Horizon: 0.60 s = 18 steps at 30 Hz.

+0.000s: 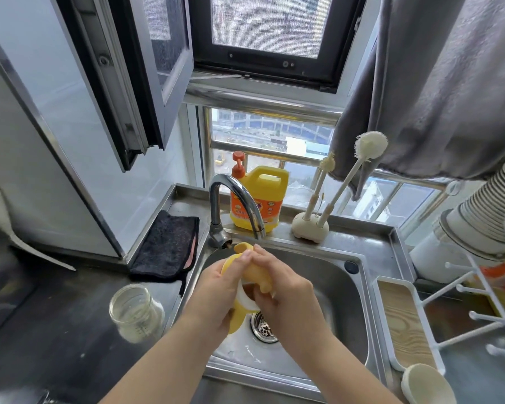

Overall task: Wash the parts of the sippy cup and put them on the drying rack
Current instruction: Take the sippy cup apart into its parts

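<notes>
While both hands grip it, sippy-cup lid point(255, 275) looks yellow (white-rimmed).

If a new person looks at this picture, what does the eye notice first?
First, the two hands, left hand and right hand, gripping a yellow sippy cup lid over the steel sink, below the faucet. Then the yellow detergent jug behind it, at the window.
</notes>
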Each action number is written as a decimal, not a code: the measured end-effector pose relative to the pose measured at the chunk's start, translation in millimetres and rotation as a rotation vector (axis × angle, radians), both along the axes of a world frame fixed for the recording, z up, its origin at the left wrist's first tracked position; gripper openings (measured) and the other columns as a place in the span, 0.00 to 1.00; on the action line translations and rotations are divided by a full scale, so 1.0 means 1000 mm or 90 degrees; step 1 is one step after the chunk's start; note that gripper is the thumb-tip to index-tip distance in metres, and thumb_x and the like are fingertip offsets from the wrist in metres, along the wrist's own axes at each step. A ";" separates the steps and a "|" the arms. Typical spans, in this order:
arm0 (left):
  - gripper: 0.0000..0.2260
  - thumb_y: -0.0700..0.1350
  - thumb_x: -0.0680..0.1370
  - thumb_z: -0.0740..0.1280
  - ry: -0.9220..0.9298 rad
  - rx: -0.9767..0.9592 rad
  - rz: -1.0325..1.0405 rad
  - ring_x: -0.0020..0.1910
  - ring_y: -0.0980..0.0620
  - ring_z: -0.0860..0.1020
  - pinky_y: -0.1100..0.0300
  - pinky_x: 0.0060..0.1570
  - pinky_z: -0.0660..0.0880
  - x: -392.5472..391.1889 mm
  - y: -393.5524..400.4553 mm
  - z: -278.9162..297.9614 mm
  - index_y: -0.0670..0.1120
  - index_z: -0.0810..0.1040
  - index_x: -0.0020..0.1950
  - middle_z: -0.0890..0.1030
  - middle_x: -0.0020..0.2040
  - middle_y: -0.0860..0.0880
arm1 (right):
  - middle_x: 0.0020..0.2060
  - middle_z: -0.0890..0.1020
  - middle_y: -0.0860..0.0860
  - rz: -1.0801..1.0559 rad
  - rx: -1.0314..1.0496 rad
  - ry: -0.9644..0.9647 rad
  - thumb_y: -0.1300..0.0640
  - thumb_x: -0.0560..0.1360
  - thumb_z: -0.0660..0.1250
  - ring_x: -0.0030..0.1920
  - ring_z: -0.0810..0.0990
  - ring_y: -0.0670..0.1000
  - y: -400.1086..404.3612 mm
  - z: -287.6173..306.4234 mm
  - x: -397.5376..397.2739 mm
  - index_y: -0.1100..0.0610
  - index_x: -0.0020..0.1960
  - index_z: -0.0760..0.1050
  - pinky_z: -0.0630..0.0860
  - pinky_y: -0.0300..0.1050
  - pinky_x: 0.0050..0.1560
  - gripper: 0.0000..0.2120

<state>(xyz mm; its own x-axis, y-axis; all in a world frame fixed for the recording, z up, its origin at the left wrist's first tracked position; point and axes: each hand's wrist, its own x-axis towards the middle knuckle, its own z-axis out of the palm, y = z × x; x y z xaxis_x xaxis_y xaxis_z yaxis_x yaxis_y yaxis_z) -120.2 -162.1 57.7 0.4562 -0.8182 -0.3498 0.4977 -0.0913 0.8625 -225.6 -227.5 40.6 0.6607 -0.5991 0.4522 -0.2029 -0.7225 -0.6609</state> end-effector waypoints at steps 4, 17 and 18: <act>0.11 0.46 0.77 0.65 0.022 0.029 0.002 0.34 0.49 0.80 0.58 0.34 0.76 0.001 -0.003 -0.002 0.39 0.79 0.49 0.80 0.36 0.42 | 0.54 0.82 0.46 -0.004 0.004 0.003 0.70 0.66 0.68 0.54 0.76 0.42 0.000 0.002 0.000 0.49 0.59 0.69 0.65 0.17 0.49 0.27; 0.07 0.44 0.76 0.66 0.143 0.078 0.044 0.27 0.50 0.80 0.60 0.29 0.78 0.011 -0.008 -0.005 0.40 0.78 0.42 0.81 0.31 0.43 | 0.54 0.81 0.44 0.099 0.082 0.186 0.69 0.65 0.64 0.53 0.79 0.48 -0.019 0.009 0.012 0.50 0.61 0.76 0.75 0.42 0.54 0.28; 0.07 0.44 0.75 0.67 0.140 0.077 0.041 0.28 0.50 0.80 0.60 0.30 0.78 0.012 -0.007 -0.005 0.40 0.79 0.42 0.81 0.31 0.43 | 0.54 0.81 0.44 0.108 0.100 0.192 0.68 0.65 0.64 0.52 0.79 0.47 -0.020 0.009 0.011 0.50 0.61 0.75 0.75 0.43 0.53 0.27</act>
<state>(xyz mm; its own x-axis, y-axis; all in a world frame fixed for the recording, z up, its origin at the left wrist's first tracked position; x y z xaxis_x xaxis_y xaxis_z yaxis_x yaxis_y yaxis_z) -108.5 -169.3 52.4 0.4085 -0.7357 -0.5402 0.6798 -0.1496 0.7179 -214.2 -247.7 49.5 0.8457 -0.5168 0.1327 -0.2922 -0.6567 -0.6953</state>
